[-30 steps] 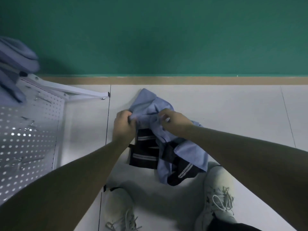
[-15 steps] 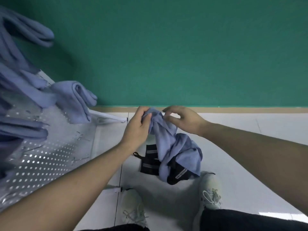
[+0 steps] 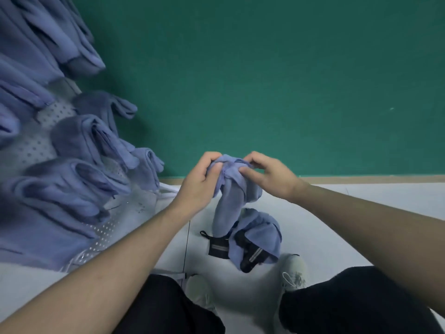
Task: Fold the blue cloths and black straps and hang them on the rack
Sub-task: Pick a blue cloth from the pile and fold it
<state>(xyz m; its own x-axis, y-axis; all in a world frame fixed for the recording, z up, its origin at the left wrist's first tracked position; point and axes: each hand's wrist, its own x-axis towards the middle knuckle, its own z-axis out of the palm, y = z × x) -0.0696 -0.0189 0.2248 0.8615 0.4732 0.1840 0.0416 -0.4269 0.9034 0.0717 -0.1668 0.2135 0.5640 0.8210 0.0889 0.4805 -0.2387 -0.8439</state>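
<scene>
Many folded cloths hang on the rack at left; both hands, left and right, grip 1 blue cloth, with straps left on the floor.

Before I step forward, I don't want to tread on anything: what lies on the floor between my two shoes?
Head view: bare grey floor between left shoe and right shoe; the cloth-and-strap pile lies just beyond.
</scene>
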